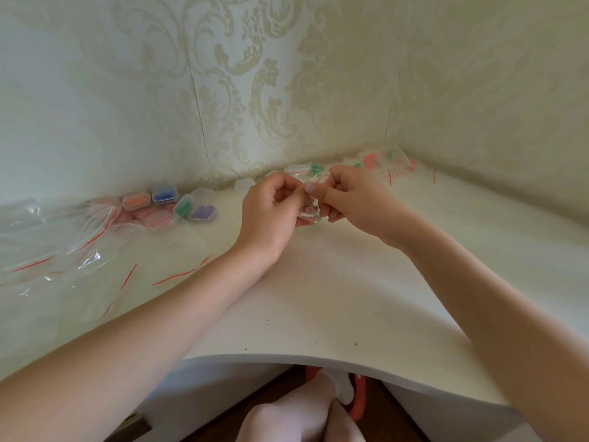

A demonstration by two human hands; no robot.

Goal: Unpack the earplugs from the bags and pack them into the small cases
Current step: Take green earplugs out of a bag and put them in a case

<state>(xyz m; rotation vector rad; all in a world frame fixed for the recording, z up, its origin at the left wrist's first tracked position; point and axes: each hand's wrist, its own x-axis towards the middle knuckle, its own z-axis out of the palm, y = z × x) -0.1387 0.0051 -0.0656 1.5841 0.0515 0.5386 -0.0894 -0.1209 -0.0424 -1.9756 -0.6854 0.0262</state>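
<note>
both hands raised just above the white counter (318,298), meeting at a small clear plastic bag (308,209). left hand (271,212) curled, fingertips pinching the bag's left edge; right hand (352,199) curled, thumb and fingers pinching its right edge. contents of the bag too blurred to tell. left of the left hand: small clear cases with orange (136,200), blue (164,194), green (184,205) and purple (202,213) earplugs, beside empty clear red-striped bags (47,244). beyond the right hand, more bagged earplugs (382,161) near the wall.
</note>
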